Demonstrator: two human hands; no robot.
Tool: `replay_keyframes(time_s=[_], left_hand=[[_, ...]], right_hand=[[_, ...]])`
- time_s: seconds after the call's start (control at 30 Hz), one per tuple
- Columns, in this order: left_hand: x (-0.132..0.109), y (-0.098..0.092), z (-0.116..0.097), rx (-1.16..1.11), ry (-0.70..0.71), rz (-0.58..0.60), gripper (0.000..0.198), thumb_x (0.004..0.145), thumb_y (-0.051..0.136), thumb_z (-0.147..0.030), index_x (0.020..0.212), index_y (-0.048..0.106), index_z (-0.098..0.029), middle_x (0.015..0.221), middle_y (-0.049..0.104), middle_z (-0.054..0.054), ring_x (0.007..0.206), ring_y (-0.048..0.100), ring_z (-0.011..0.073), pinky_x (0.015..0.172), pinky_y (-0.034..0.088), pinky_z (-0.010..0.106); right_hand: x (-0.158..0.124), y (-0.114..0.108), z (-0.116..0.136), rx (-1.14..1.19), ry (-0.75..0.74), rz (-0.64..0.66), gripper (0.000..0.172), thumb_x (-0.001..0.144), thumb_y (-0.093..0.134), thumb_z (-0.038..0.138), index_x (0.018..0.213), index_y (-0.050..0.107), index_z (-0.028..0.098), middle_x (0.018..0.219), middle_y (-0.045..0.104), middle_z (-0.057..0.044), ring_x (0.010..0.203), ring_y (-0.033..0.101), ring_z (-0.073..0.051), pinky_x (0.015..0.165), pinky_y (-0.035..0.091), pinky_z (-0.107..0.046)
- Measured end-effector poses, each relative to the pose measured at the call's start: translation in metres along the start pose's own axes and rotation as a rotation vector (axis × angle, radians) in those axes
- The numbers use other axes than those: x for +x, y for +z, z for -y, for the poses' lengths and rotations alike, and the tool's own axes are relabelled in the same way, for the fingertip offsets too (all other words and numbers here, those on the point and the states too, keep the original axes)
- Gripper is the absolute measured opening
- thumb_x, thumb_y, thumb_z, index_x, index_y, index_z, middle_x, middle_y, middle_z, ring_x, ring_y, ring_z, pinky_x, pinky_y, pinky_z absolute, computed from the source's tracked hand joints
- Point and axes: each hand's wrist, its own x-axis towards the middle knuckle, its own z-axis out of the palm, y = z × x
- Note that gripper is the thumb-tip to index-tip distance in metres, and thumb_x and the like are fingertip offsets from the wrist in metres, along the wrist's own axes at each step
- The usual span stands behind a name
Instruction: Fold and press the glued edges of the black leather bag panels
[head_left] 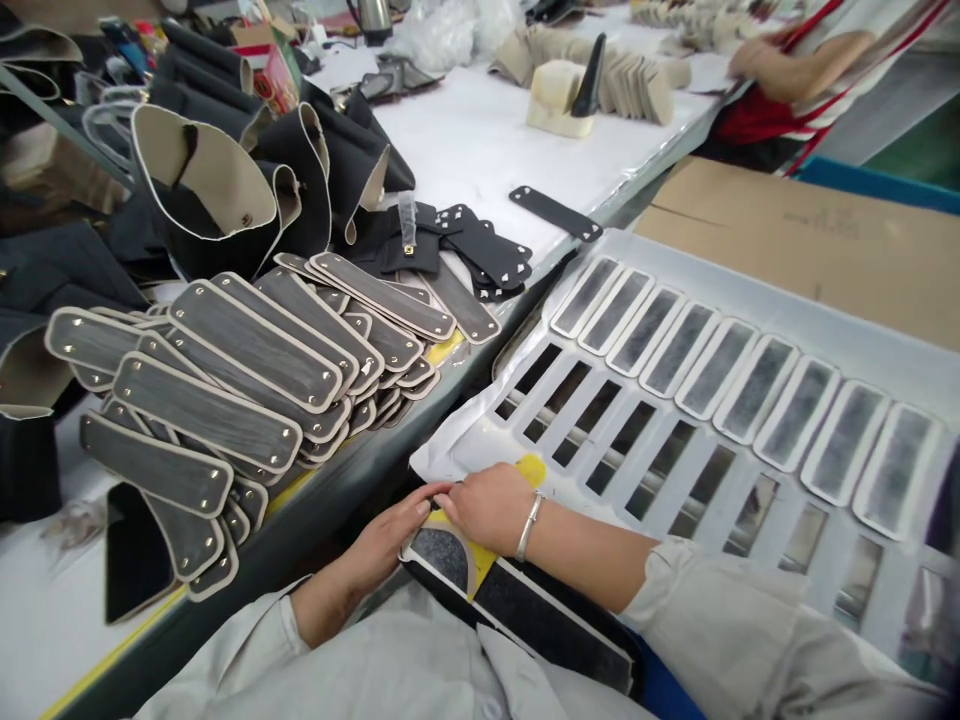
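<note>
My left hand [394, 530] and my right hand [491, 508] meet above my lap, their fingers bent in close together. Whatever is pinched at the fingertips is mostly hidden. Under them lies a long dark panel [555, 620] with a pale edge, its near end by my left fingers. A yellow piece [486, 568] with a curved tan edge shows beneath my right hand and crosses the panel. On the table to the left is a heap of dark strips [255, 340] with beige edges and metal studs at their ends.
At right, a white slotted tray [570, 440] holds a row of pale-edged dark strips [679, 350]. Behind it stands a cardboard sheet [810, 250]. Black bag bodies [210, 180], black straps [487, 245] and a phone-like dark slab [135, 555] lie on the table. Another person's arm [795, 70] is at back right.
</note>
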Motion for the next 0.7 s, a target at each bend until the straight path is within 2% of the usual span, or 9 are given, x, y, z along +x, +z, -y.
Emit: replay_keyframes(time_s=[0.1,0.17,0.33,0.47,0.57,0.63,0.7], left_hand=[[0.003,-0.007,-0.003,-0.072,-0.009,0.068,0.040,0.088,0.047,-0.039,0.121,0.056,-0.018,0.120,0.061,0.006,0.111,0.055,0.0240,0.097,0.038,0.037],[0.008,-0.013,-0.008,-0.039,-0.019,0.131,0.039,0.088,0.048,-0.040,0.116,0.060,-0.017,0.115,0.064,0.007,0.109,0.056,0.0244,0.096,0.039,0.036],[0.024,-0.025,-0.029,0.268,-0.008,0.309,0.038,0.085,0.052,-0.043,0.107,0.067,-0.016,0.100,0.070,0.006,0.095,0.062,0.0236,0.089,0.042,0.035],[0.028,-0.025,-0.033,0.430,0.102,0.315,0.040,0.080,0.056,-0.047,0.100,0.070,-0.015,0.093,0.071,0.005,0.091,0.061,0.0237,0.083,0.043,0.032],[0.026,-0.024,-0.024,0.375,0.163,0.263,0.045,0.078,0.056,-0.051,0.097,0.071,-0.013,0.084,0.071,0.005,0.080,0.062,0.0226,0.075,0.045,0.030],[0.021,-0.025,-0.015,0.341,0.202,0.253,0.049,0.080,0.052,-0.053,0.103,0.068,-0.013,0.085,0.070,0.006,0.079,0.062,0.0222,0.074,0.046,0.031],[0.014,-0.027,-0.003,0.256,0.247,0.250,0.053,0.084,0.045,-0.056,0.112,0.063,-0.014,0.094,0.070,0.007,0.086,0.062,0.0230,0.079,0.045,0.032]], right_hand=[[-0.004,0.001,0.007,-0.019,0.056,0.012,0.043,0.094,0.027,0.039,0.089,0.066,0.020,0.073,0.068,-0.010,0.067,0.064,-0.024,0.057,0.040,-0.033],[-0.006,-0.001,0.011,-0.036,0.095,0.026,0.044,0.094,0.028,0.038,0.088,0.067,0.020,0.073,0.068,-0.011,0.068,0.064,-0.024,0.058,0.041,-0.033],[-0.021,-0.015,0.013,-0.088,0.221,0.087,0.052,0.094,0.026,0.043,0.081,0.068,0.016,0.078,0.069,-0.013,0.075,0.065,-0.026,0.062,0.044,-0.034],[-0.052,-0.034,0.008,-0.044,0.502,0.133,0.057,0.093,0.020,0.049,0.082,0.065,0.015,0.080,0.067,-0.014,0.081,0.064,-0.028,0.067,0.045,-0.037],[-0.082,-0.049,0.013,0.195,0.642,0.138,0.056,0.091,0.021,0.056,0.080,0.058,0.015,0.078,0.065,-0.014,0.078,0.064,-0.026,0.068,0.046,-0.036],[-0.103,-0.053,0.027,0.537,0.677,0.179,0.048,0.087,0.031,0.060,0.083,0.052,0.016,0.075,0.063,-0.010,0.067,0.063,-0.022,0.060,0.047,-0.033],[-0.121,-0.048,0.048,0.940,0.677,0.192,0.043,0.082,0.044,0.060,0.091,0.045,0.018,0.075,0.061,-0.006,0.058,0.062,-0.019,0.050,0.047,-0.029]])
